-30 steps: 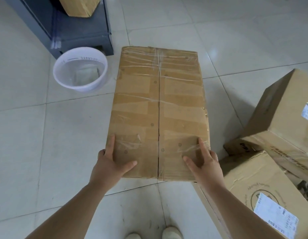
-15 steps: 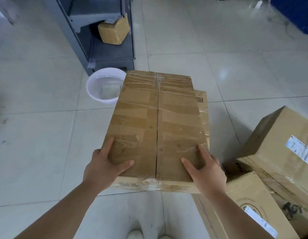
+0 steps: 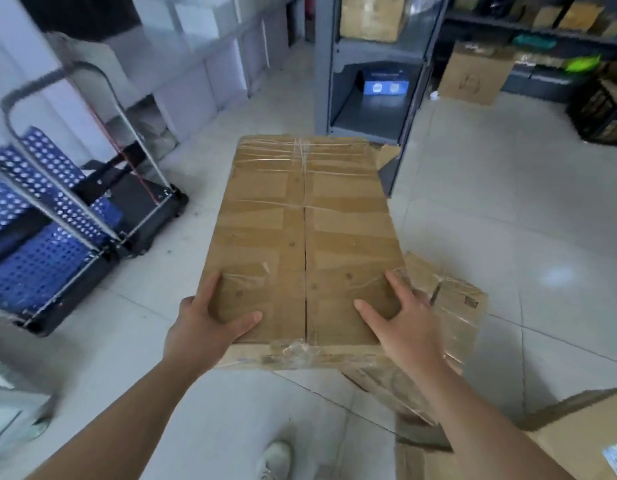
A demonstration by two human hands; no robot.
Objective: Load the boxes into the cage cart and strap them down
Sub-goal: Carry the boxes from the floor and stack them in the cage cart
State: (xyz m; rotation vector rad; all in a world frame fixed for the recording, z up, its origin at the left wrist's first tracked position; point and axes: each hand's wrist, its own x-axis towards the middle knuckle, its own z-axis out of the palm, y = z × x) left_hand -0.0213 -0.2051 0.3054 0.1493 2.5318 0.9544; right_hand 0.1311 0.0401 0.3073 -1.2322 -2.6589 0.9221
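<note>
I carry a long, taped cardboard box (image 3: 307, 230) flat in front of me, above the tiled floor. My left hand (image 3: 205, 322) grips its near left corner, thumb on top and fingers along the side. My right hand (image 3: 404, 323) grips the near right corner the same way. The cage cart (image 3: 68, 216), black-based with blue perforated panels, metal bars and a red strap, stands on the floor at the left. More cardboard boxes lie at the lower right: a crumpled one (image 3: 452, 306) under my right hand and another (image 3: 584, 441) at the corner.
A grey metal shelf unit (image 3: 369, 95) stands straight ahead behind the carried box. Shelving with boxes runs along the back right, with a brown box (image 3: 473, 74) on the floor. White storage units line the left wall. My shoe (image 3: 274, 457) shows below.
The view has swung up and to the left; the white bucket has gone from sight and the cage cart has come in at the left. Both hands keep the same hold on the box.
</note>
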